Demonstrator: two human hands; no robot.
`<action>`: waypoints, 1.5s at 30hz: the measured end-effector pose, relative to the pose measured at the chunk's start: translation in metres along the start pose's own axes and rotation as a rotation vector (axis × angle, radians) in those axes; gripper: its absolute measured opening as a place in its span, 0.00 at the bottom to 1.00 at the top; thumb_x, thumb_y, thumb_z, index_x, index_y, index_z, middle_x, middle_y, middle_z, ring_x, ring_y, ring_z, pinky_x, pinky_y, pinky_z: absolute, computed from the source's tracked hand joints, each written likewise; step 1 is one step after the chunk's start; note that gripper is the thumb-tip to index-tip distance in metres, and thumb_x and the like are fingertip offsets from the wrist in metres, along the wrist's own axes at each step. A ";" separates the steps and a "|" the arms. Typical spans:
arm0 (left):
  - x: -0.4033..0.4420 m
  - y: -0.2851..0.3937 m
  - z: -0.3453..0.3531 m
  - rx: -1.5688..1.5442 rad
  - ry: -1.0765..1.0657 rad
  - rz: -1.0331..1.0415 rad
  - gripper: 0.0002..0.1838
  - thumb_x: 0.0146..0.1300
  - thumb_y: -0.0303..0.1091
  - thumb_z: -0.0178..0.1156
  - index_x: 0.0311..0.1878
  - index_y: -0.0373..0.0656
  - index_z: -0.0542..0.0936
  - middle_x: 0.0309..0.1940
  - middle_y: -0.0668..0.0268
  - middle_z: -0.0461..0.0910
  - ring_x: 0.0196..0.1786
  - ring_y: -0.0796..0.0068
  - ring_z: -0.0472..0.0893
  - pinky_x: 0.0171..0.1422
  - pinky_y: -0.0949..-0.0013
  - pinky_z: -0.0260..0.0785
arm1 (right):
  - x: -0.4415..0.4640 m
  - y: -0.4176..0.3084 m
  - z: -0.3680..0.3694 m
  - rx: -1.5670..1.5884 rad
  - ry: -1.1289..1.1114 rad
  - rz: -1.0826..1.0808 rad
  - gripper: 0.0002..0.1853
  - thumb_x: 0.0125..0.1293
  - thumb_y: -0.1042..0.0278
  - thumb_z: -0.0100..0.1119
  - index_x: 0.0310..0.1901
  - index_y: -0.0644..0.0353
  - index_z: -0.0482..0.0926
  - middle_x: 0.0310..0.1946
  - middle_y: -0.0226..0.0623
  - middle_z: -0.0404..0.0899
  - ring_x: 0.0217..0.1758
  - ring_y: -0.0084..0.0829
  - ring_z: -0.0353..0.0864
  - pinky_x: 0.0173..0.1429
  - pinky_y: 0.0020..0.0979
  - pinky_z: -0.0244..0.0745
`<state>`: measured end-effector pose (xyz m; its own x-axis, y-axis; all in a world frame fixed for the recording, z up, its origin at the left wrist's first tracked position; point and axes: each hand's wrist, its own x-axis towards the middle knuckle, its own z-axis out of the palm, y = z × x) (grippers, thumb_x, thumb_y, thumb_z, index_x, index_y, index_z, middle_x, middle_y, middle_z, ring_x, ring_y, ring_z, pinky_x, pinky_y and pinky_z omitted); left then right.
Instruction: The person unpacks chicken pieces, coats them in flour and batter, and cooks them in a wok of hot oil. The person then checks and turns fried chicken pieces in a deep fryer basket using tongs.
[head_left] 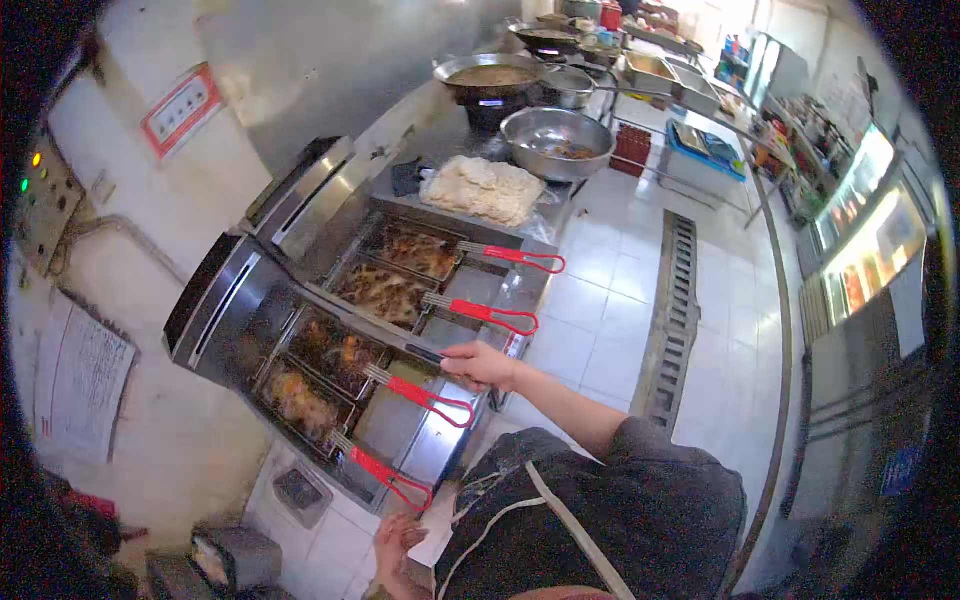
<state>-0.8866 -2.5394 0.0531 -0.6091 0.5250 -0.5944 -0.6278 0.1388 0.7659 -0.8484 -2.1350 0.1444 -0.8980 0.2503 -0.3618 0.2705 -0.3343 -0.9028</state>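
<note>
My right hand [480,366] is closed around the dark handle of a long metal tool [424,353], which lies across the strip between the two fryers; its far end is hard to make out. Below the nearest red basket handle [385,474] is my left hand [398,542], fingers loosely spread, holding nothing visible. Four wire baskets with red handles sit in the fryers. Brown food bubbles in the upper two baskets [385,292]. The lower two hold orange-brown pieces [350,350] and paler battered pieces [298,400] in dark oil.
Pale noodle-like food [485,188] is heaped behind the fryers. A steel bowl [558,143] stands beside it, with a wok [492,76] farther back. A floor drain [672,315] runs on the right, past a metal rail [785,290]. Lit display fridges [875,250] line the far right.
</note>
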 end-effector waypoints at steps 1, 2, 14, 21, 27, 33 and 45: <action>-0.002 -0.003 -0.018 -0.066 0.056 0.066 0.20 0.61 0.36 0.54 0.53 0.37 0.68 0.41 0.53 0.75 0.36 0.60 0.77 0.38 0.64 0.74 | -0.007 -0.001 -0.004 0.034 0.046 -0.009 0.24 0.61 0.59 0.57 0.57 0.58 0.69 0.18 0.23 0.67 0.13 0.15 0.62 0.14 0.21 0.54; -0.005 -0.007 -0.037 -0.162 0.129 0.156 0.20 0.60 0.36 0.55 0.54 0.38 0.68 0.44 0.53 0.73 0.40 0.60 0.75 0.41 0.63 0.73 | -0.013 -0.002 -0.009 0.065 0.086 -0.015 0.24 0.60 0.59 0.57 0.57 0.59 0.69 0.18 0.24 0.68 0.13 0.15 0.63 0.14 0.21 0.55; 0.036 -0.268 -0.207 -0.608 0.063 0.123 0.22 0.60 0.39 0.54 0.56 0.43 0.67 0.51 0.56 0.70 0.48 0.59 0.73 0.52 0.57 0.67 | -0.168 -0.056 -0.136 -1.130 0.703 -0.310 0.21 0.55 0.66 0.60 0.52 0.58 0.74 0.36 0.40 0.80 0.36 0.32 0.78 0.45 0.31 0.70; 0.057 -0.364 -0.180 -0.366 0.088 -0.223 0.26 0.63 0.40 0.49 0.61 0.40 0.59 0.55 0.57 0.67 0.50 0.54 0.74 0.49 0.52 0.70 | -0.212 -0.138 -0.071 -1.739 0.501 0.110 0.23 0.51 0.70 0.62 0.52 0.57 0.74 0.34 0.46 0.78 0.37 0.42 0.77 0.41 0.36 0.70; 0.070 -0.272 -0.151 -0.258 0.384 -0.162 0.21 0.62 0.43 0.51 0.55 0.43 0.66 0.46 0.59 0.75 0.43 0.62 0.78 0.44 0.60 0.69 | -0.152 -0.143 -0.035 -2.189 0.248 0.214 0.14 0.48 0.70 0.59 0.40 0.49 0.80 0.33 0.41 0.79 0.41 0.40 0.79 0.46 0.38 0.74; 0.065 -0.214 -0.151 -0.233 0.556 -0.080 0.18 0.60 0.43 0.54 0.50 0.46 0.68 0.44 0.61 0.77 0.42 0.65 0.78 0.43 0.62 0.68 | -0.089 -0.154 -0.026 -2.420 0.069 0.107 0.08 0.46 0.73 0.56 0.30 0.59 0.80 0.30 0.44 0.80 0.38 0.41 0.81 0.42 0.38 0.76; -0.014 -0.368 -0.060 -0.212 0.405 -0.289 0.17 0.61 0.40 0.52 0.50 0.44 0.66 0.43 0.60 0.76 0.41 0.66 0.78 0.39 0.66 0.70 | -0.103 -0.171 -0.068 -2.411 -0.051 0.147 0.08 0.46 0.73 0.55 0.30 0.57 0.81 0.32 0.41 0.81 0.38 0.42 0.81 0.38 0.38 0.76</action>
<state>-0.6763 -2.6485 -0.2351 -0.5086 0.1188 -0.8528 -0.8562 0.0352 0.5155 -0.7783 -2.0422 0.3205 -0.8389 0.3063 -0.4500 0.0313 0.8525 0.5218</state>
